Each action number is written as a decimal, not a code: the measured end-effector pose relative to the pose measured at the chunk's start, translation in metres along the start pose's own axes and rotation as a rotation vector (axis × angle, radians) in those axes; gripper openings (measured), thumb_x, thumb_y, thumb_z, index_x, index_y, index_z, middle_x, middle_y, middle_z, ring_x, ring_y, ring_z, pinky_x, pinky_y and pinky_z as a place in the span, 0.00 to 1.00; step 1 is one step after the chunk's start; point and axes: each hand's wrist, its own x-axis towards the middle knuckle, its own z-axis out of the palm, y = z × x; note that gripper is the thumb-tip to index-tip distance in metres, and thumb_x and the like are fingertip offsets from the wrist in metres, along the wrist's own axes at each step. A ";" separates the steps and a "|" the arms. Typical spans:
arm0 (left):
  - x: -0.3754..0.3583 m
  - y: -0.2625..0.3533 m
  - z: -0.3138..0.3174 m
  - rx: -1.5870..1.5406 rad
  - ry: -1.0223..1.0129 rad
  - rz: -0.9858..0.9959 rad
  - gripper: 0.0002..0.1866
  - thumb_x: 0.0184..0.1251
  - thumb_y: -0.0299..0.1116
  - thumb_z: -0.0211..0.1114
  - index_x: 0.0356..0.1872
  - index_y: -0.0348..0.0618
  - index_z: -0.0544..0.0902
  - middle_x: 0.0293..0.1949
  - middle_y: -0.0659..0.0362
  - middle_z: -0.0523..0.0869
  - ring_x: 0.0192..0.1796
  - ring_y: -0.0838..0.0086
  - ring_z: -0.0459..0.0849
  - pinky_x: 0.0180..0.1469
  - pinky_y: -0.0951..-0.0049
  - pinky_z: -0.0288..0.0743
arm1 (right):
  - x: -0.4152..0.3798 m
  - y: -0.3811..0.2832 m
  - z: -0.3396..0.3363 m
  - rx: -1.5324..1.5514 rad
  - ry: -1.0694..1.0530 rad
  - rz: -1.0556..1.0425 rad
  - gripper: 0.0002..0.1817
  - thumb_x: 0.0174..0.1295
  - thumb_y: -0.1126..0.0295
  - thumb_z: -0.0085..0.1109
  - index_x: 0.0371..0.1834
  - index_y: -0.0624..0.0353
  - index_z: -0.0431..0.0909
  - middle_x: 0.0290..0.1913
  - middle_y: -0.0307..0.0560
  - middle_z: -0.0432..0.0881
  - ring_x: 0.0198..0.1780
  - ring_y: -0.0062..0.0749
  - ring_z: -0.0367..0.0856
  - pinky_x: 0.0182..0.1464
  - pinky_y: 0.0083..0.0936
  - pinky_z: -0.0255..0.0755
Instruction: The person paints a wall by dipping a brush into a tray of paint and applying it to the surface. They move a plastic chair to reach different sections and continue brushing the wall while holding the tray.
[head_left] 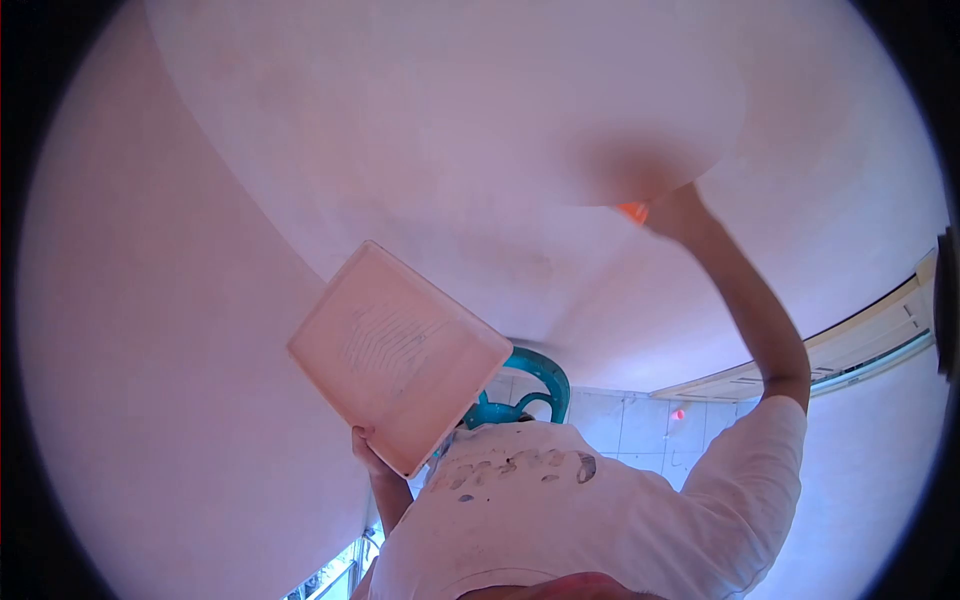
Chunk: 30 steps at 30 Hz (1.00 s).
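My left hand [372,453] grips the near corner of a pale paint tray [420,385], with the fingertips over its rim. The tray is tilted, and its ribbed inside faces up toward me. My right hand [676,212] is raised at the end of a bent arm, close to the pale wall. It is closed around an orange handle [633,212], of which a short piece shows. A pale blurred shape hides the fingers in part and the rest of the tool, so its kind does not show.
A teal plastic chair [545,372] stands below the tray, close in front of my stained white shirt [560,500]. Pale walls [150,330] curve around me. Tiled floor [640,425] with a small red object [678,414] lies below; a door frame [850,350] is right.
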 end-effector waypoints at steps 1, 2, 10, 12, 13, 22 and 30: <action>-0.001 0.001 0.004 0.030 0.019 0.008 0.36 0.51 0.41 0.51 0.66 0.38 0.69 0.61 0.47 0.75 0.63 0.51 0.74 0.63 0.52 0.73 | 0.008 0.007 -0.011 -0.016 0.105 -0.004 0.14 0.52 0.70 0.69 0.42 0.51 0.79 0.44 0.36 0.86 0.34 0.32 0.83 0.36 0.28 0.75; -0.001 0.002 0.007 0.061 0.038 0.018 0.37 0.51 0.41 0.51 0.66 0.38 0.68 0.61 0.47 0.75 0.63 0.51 0.74 0.63 0.52 0.73 | 0.016 0.010 -0.028 -0.010 0.106 0.002 0.14 0.52 0.70 0.69 0.42 0.51 0.79 0.44 0.36 0.86 0.34 0.32 0.83 0.36 0.28 0.75; 0.004 -0.001 -0.009 -0.001 -0.028 0.013 0.35 0.51 0.41 0.51 0.64 0.37 0.70 0.60 0.46 0.76 0.62 0.50 0.75 0.63 0.51 0.72 | -0.021 -0.033 0.011 -0.066 -0.005 -0.009 0.18 0.49 0.72 0.66 0.47 0.53 0.79 0.39 0.42 0.82 0.34 0.36 0.80 0.37 0.32 0.74; 0.005 0.001 -0.010 -0.021 -0.036 0.008 0.35 0.51 0.41 0.51 0.64 0.36 0.70 0.60 0.46 0.76 0.62 0.50 0.75 0.63 0.50 0.72 | -0.043 -0.057 0.041 0.128 -0.227 0.083 0.14 0.53 0.72 0.65 0.44 0.52 0.78 0.44 0.40 0.84 0.34 0.32 0.81 0.37 0.29 0.74; 0.003 0.003 -0.003 -0.015 -0.011 0.008 0.36 0.51 0.41 0.51 0.65 0.36 0.69 0.60 0.45 0.76 0.62 0.50 0.75 0.63 0.50 0.72 | -0.045 -0.058 0.054 0.127 -0.224 0.072 0.14 0.53 0.72 0.65 0.44 0.52 0.78 0.44 0.40 0.84 0.34 0.32 0.81 0.37 0.29 0.74; 0.001 0.003 0.001 0.046 -0.008 0.014 0.40 0.48 0.40 0.53 0.67 0.35 0.66 0.60 0.45 0.76 0.62 0.49 0.75 0.63 0.50 0.72 | 0.019 -0.014 -0.038 -0.057 0.273 0.105 0.18 0.52 0.69 0.70 0.48 0.50 0.82 0.39 0.39 0.85 0.31 0.32 0.82 0.35 0.27 0.75; 0.005 -0.001 -0.007 -0.007 0.053 0.019 0.37 0.48 0.39 0.52 0.65 0.34 0.69 0.58 0.45 0.77 0.60 0.49 0.76 0.62 0.51 0.72 | -0.011 -0.061 0.033 0.076 -0.078 0.116 0.20 0.48 0.67 0.75 0.44 0.52 0.81 0.41 0.40 0.85 0.31 0.31 0.83 0.32 0.25 0.73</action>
